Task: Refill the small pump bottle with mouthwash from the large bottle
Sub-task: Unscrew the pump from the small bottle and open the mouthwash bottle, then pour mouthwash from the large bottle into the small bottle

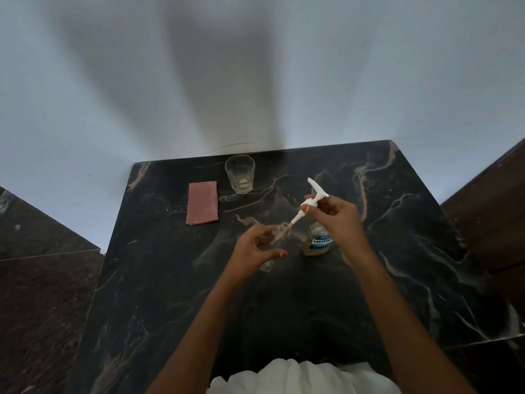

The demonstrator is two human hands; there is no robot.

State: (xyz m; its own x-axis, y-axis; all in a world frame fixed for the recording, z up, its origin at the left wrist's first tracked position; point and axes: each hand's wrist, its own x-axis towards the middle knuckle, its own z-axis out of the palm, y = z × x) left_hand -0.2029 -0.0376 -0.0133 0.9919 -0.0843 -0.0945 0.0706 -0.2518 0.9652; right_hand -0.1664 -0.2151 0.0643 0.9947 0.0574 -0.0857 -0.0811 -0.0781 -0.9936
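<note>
My left hand (255,248) grips a small clear pump bottle (277,237), tilted above the dark marble table (170,280). My right hand (338,220) pinches the white pump head (312,199) by its collar. The pump is lifted up and to the right, and its tube end sits at the small bottle's open neck. The large mouthwash bottle (318,243), with a blue and white label, stands on the table just behind my right wrist and is partly hidden by it. I cannot see whether it has a cap on.
An empty clear drinking glass (240,174) stands near the table's far edge. A folded pink cloth (202,202) lies left of it. A pale wall rises behind the table. Dark floor lies to the left, a dark wooden surface to the right.
</note>
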